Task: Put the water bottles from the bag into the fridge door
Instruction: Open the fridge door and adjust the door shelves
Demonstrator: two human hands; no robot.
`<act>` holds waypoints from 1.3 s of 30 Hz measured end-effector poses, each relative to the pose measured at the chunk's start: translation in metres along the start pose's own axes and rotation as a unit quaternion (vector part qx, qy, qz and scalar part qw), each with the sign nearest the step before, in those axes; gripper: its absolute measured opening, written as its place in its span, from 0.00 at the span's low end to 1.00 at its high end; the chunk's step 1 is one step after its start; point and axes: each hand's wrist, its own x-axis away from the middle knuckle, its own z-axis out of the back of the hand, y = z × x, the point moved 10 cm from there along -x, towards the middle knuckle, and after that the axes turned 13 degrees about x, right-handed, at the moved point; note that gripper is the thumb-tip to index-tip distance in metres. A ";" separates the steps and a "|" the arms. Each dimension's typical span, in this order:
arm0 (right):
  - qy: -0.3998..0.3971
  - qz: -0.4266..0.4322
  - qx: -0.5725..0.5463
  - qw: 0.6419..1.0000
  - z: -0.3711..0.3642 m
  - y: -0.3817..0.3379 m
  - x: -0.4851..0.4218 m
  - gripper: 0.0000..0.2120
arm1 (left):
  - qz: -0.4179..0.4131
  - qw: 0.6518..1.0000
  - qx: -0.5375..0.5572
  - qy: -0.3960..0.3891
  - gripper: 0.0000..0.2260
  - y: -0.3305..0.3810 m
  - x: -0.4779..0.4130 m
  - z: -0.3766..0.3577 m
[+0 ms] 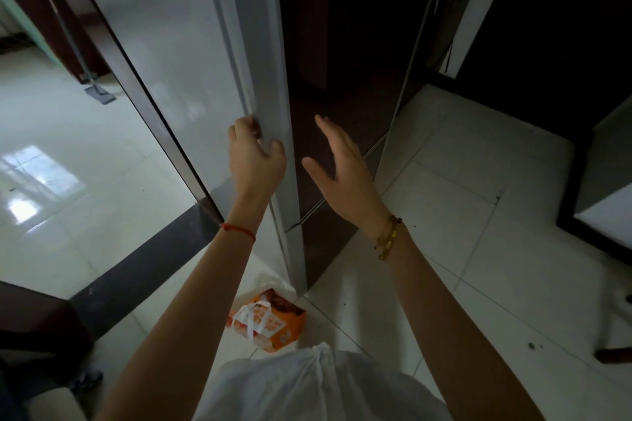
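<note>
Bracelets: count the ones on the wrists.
2. A red string circles the left wrist below the left hand on the fridge door; a gold bracelet sits on the right wrist. None looks hidden.

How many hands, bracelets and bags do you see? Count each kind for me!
Hands: 2, the left hand gripping the fridge door edge, the right hand open in the air.
Wrist bands: 2, a red string and a gold bracelet.
Bags: 1, the orange bag on the floor.
Total: 5.
</note>
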 end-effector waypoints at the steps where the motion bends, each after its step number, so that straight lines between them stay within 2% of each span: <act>1: 0.005 0.004 -0.001 1.000 0.001 -0.002 0.000 0.30 | 0.005 1.000 -0.003 -0.008 0.19 0.000 0.000 0.000; 6: 0.054 0.011 -0.028 0.998 0.012 -0.008 0.002 0.28 | 0.001 0.999 -0.021 -0.034 0.17 0.009 0.016 -0.006; 11: 0.186 0.033 -0.047 0.981 0.046 -0.010 0.024 0.29 | -0.054 0.993 0.014 -0.105 0.04 0.031 0.051 -0.027; 15: 0.292 0.002 -0.037 0.956 0.080 0.009 0.050 0.29 | -0.137 0.975 0.027 -0.172 0.06 0.068 0.072 -0.052; 18: 0.346 -0.034 -0.023 0.937 0.105 0.030 0.071 0.28 | -0.202 0.954 0.076 -0.210 0.08 0.098 0.088 -0.071; 20: 0.362 -0.046 -0.011 0.931 0.120 0.042 0.081 0.26 | -0.234 0.945 0.097 -0.209 0.10 0.115 0.094 -0.079; 23: 0.386 -0.072 0.015 0.919 0.141 0.060 0.098 0.23 | -0.299 0.937 0.067 -0.170 0.09 0.130 0.097 -0.090; 30: 0.432 -0.133 0.055 0.890 0.187 0.104 0.128 0.22 | -0.318 0.923 0.038 -0.215 0.18 0.144 0.101 -0.148; 39: 0.459 -0.200 0.106 0.859 0.240 0.179 0.144 0.24 | -0.384 0.899 0.029 -0.209 0.18 0.177 0.121 -0.204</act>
